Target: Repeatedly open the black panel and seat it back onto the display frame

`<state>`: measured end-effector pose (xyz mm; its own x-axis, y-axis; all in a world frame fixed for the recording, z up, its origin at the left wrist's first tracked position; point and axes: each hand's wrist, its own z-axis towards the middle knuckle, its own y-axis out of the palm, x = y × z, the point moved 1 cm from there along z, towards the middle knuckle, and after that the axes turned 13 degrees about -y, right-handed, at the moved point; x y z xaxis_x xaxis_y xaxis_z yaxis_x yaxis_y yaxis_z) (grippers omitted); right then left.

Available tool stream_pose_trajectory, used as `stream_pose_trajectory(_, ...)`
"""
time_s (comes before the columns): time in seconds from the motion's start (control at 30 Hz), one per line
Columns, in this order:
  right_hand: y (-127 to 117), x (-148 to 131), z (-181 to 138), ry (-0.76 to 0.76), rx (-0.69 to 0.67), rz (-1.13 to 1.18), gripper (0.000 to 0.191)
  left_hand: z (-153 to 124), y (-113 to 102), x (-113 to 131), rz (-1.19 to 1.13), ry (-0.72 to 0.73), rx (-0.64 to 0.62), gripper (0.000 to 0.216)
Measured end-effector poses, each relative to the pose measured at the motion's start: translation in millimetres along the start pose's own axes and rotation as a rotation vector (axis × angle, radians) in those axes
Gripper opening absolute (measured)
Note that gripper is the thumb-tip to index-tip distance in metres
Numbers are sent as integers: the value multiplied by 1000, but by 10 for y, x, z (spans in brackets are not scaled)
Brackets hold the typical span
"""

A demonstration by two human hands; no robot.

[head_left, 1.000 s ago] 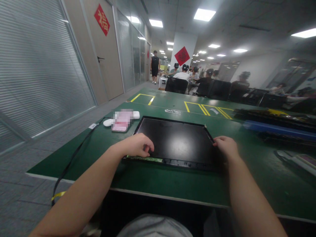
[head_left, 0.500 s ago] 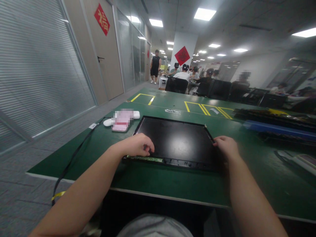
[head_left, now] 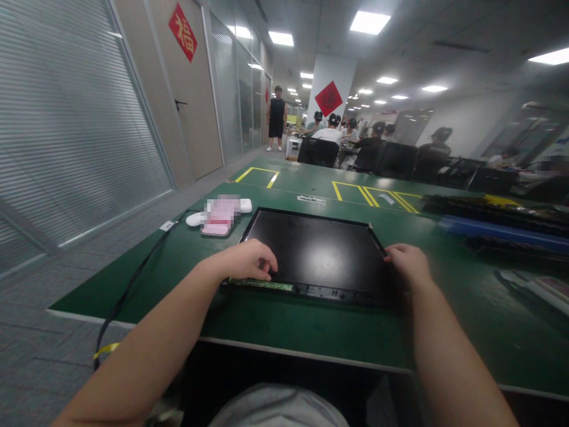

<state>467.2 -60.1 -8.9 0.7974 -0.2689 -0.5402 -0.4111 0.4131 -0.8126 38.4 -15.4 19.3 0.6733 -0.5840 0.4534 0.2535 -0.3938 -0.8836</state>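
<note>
A black LCD display panel lies flat on the green table, its glossy face up. Along its near edge runs a strip of green circuit board. My left hand is over the panel's near left corner, close to the board, with fingers curled inward; whether anything is in them is hidden. At the right side, my right hand pinches the panel's edge between thumb and fingers.
A phone and white objects sit left of the panel, beside a black strap. Dark strips and a blue strip lie on the right. Yellow tape marks the far table. People sit beyond.
Both hands and the panel stay in nearly the same place; my left fingers have shifted slightly. In the background, the person in the aisle has moved a little to the left.
</note>
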Motion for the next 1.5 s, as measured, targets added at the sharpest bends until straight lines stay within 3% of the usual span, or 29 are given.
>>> stream_pose_trajectory(0.37, -8, -16, -17, 19, 10, 39, 28, -11, 3, 65, 39, 99, 26, 17)
stream_pose_trajectory(0.87, 29, 34, 18, 19, 6, 43, 29, 5, 44, 27, 15, 127, 35, 15)
stream_pose_trajectory(0.97, 23, 28, 13, 26, 13, 47, 29, 32, 62, -43, -43, 54, 11, 4)
stream_pose_trajectory(1.03, 13, 13, 7, 27, 11, 42, 28, 47, 54, -90, -68, -37, 29, 9)
stream_pose_trajectory(1.2, 1, -3, -3, 36, -4, 53, 29, 64, -41, -252, 61, -303, 384, 27)
stream_pose_trajectory(1.27, 1, -1, -6, 39, -12, 51, 29, 65, -69, -349, 164, -431, 472, 31)
stream_pose_trajectory(1.37, 2, 5, -5, 35, -8, 46, 30, 66, -79, -488, 263, -580, 439, 33)
stream_pose_trajectory(1.5, 5, 18, 5, 35, -7, 55, 30, 67, -67, -591, 255, -646, 374, 38)
